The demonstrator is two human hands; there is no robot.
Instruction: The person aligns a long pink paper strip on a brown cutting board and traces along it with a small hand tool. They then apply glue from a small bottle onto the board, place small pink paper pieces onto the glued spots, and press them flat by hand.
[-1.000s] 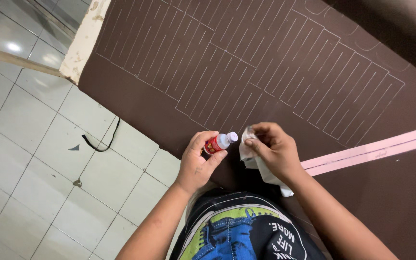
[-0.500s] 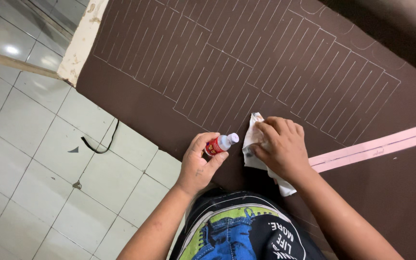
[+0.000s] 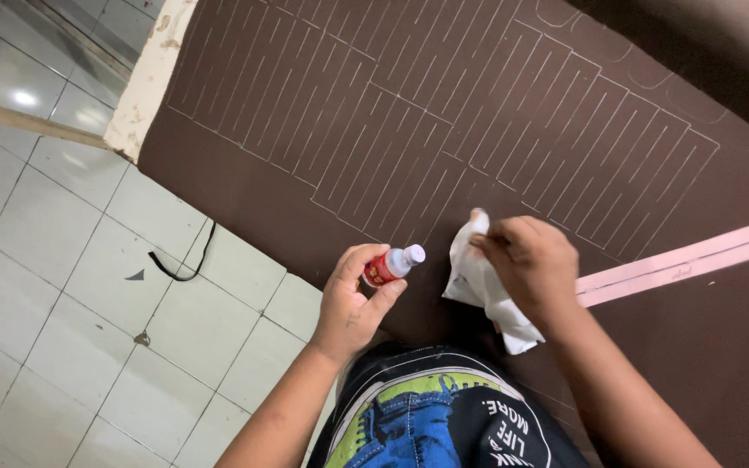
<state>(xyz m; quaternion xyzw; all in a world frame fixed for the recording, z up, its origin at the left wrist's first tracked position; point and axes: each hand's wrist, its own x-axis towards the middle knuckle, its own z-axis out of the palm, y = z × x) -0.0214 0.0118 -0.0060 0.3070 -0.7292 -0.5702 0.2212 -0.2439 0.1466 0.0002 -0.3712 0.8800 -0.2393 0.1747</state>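
Small red bottle (image 3: 386,266) with a white cap is gripped sideways in the left hand (image 3: 350,303), nozzle aimed at the white cloth (image 3: 478,282), which is bunched in the right hand (image 3: 535,269) over the chalk-marked brown sheet (image 3: 322,113).

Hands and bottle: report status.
Left hand gripping small red bottle, white cap on. Right hand clutching white cloth over brown sheet. Pink strip alongside, apart.

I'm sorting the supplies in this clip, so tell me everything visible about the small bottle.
The small bottle is held in the left hand, fingers wrapped around its red-labelled body. It looks like plastic, with a pale rounded cap that is on. It lies tilted, cap pointing right toward the white cloth, above the edge of the brown sheet.
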